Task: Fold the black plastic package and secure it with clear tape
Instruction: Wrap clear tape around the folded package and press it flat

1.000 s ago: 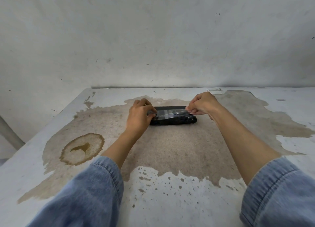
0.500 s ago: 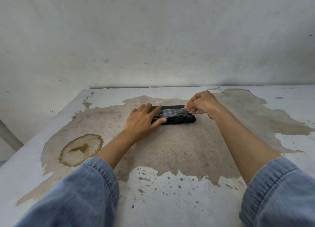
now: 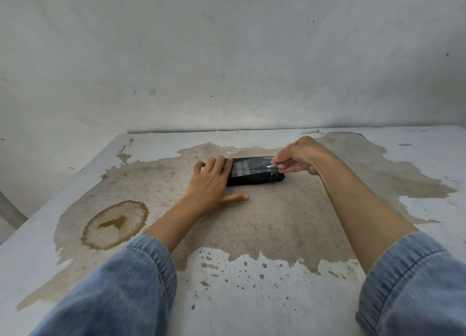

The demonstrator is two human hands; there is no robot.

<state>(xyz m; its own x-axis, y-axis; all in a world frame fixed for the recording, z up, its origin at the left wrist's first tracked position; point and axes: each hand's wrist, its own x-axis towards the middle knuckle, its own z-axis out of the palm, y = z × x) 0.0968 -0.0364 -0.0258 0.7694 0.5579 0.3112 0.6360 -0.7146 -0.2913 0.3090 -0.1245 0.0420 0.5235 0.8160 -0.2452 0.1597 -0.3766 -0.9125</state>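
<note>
Taping step, past the folding by the look of it

Pressing clear tape (image 3: 248, 167) onto the left end of the black plastic package (image 3: 254, 179) with the left hand (image 3: 209, 184) flat, fingers (image 3: 219, 164) straight; pinching the loose tape end in the right hand (image 3: 300, 156). Lying flat mid tabletop (image 3: 252, 298), long axis left-right. Next, probably: wrap that end down over the right edge.

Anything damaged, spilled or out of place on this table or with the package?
Only the table: its white coating has peeled off over a big brown patch, and a ring stain with a dark blotch sits near the left edge. The black package lies flat; the clear tape looks wrinkled by the right hand.
</note>
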